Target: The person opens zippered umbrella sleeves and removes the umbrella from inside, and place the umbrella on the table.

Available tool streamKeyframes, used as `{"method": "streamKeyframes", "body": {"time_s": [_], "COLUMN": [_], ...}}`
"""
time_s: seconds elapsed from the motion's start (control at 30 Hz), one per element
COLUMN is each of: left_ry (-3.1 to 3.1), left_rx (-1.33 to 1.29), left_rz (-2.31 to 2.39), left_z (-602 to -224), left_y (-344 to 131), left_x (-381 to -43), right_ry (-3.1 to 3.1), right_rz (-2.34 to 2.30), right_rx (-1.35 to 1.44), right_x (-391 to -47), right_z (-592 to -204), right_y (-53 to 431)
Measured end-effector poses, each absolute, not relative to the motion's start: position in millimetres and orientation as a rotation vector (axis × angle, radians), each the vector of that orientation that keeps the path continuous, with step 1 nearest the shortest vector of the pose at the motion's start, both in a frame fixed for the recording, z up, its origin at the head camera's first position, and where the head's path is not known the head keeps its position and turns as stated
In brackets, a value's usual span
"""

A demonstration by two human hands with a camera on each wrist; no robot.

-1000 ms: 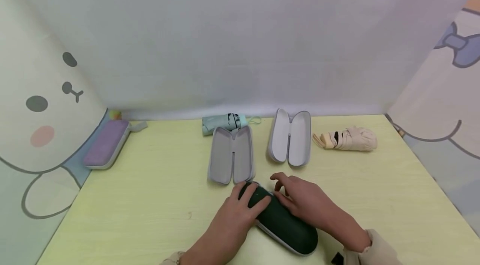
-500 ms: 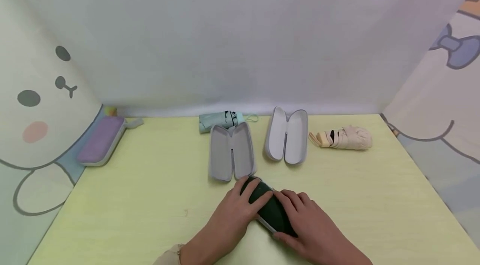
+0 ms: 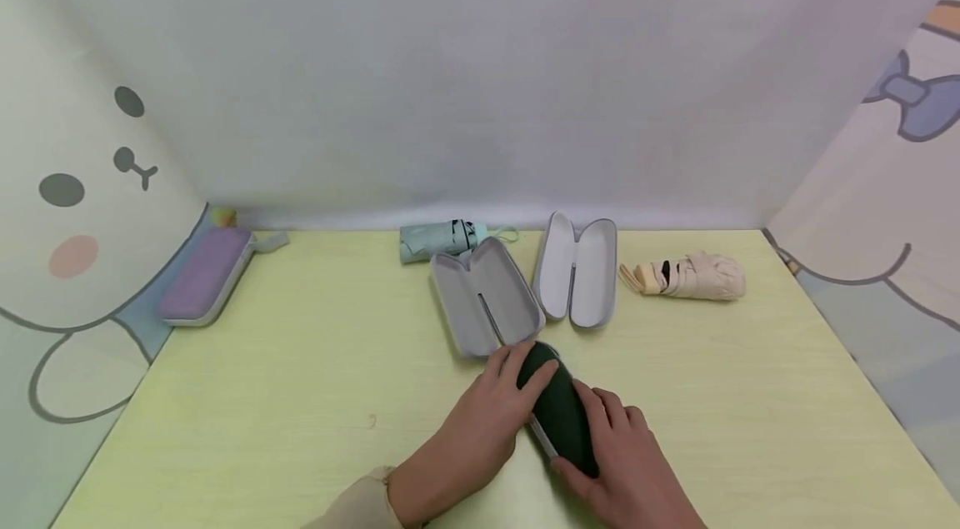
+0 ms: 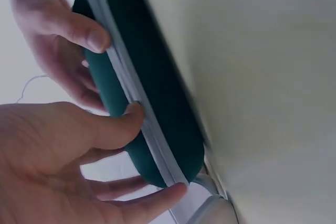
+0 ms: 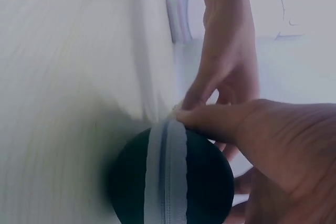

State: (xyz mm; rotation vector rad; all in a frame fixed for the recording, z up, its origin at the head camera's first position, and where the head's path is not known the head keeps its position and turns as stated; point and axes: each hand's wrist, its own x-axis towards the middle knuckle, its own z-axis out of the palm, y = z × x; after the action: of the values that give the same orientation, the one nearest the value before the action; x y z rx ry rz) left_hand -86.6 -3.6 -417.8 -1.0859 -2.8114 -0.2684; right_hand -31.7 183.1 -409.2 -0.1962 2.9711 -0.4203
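A dark green zip-up case (image 3: 558,416), probably for glasses, lies slanted in front of me with a pale grey zip band along its side. My left hand (image 3: 480,421) grips its far end, with fingers over the top and the thumb pressed on the zip band (image 4: 139,93) in the left wrist view. Around the near half curls my right hand (image 3: 630,462), its thumb also at the zip band (image 5: 167,177) in the right wrist view. The zip looks shut along the visible side. Just beyond the left fingertips stands an opened grey case (image 3: 510,283).
An opened white case (image 3: 596,279) stands right beside the grey one. Behind them lies a folded light-blue umbrella (image 3: 431,242). A folded beige umbrella (image 3: 708,276) is at the back right, and a purple case (image 3: 206,275) with a strap at the far left edge.
My right hand has moved from the case's far edge to grip its near half. The green case has shifted right and turned steeper. The grey case has swivelled and slid right.
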Motion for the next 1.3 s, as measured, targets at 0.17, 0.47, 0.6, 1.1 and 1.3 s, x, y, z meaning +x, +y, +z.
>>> {"method": "streamKeyframes", "body": {"time_s": [0.17, 0.47, 0.6, 1.1, 1.3], "left_ry": [-2.911, -3.010, -3.032, -3.042, -2.995], "left_rx": [-1.089, -1.054, -1.030, -1.062, -1.107], "left_rz": [-0.462, -0.763, -0.780, -0.597, -0.441], "left_z": [-414.3, -412.8, -413.2, -412.0, -412.2], "left_y": [0.4, -0.6, -0.7, -0.1, -1.8], "left_x": [-90.5, -95.6, -96.0, -94.4, -94.6], "right_ry": [2.907, 2.644, 2.512, 2.215, 2.154], "right_rz": [-0.661, -1.012, -1.155, -1.444, -1.549], "right_rx": [-0.028, 0.186, 0.282, 0.441, 0.432], "right_x": [-30.2, -36.1, -40.0, -47.3, -46.0], "right_z": [-409.7, -406.4, -404.7, -404.5, -403.3], "right_y": [186.0, 200.4, 209.6, 241.7, 251.2]}}
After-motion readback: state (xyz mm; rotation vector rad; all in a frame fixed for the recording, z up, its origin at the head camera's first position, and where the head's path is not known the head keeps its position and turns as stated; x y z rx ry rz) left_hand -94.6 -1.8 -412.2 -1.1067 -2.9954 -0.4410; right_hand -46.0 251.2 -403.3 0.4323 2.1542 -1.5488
